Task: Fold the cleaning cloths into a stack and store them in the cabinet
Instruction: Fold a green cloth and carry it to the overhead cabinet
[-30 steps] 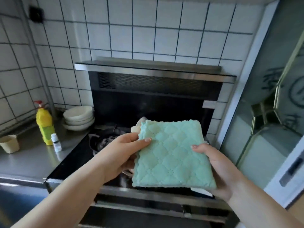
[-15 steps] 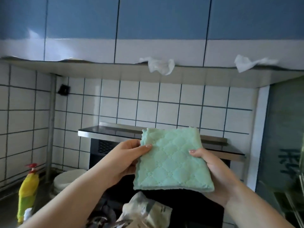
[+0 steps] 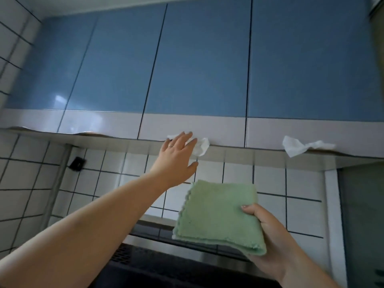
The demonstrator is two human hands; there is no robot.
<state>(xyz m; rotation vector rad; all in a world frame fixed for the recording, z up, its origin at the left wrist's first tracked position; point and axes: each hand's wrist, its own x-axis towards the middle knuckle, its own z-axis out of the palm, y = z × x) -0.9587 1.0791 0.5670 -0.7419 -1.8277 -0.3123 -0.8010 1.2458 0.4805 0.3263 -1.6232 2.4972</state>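
A folded stack of green cleaning cloths lies in my right hand, thumb on top, at lower right. My left hand is raised with fingers spread, its fingertips at the bottom edge of the blue-and-white wall cabinet door, right by a white tissue wedged under that door. All the cabinet doors are shut.
A second white tissue hangs from the bottom of the cabinet door to the right. The steel range hood sits below the cloths. White tiled wall behind, a glass panel at the far right.
My left hand let go of the cloths and rose to the cabinet's bottom edge. The right hand alone holds the stack now. My view tilted upward from the stove to the cabinets.
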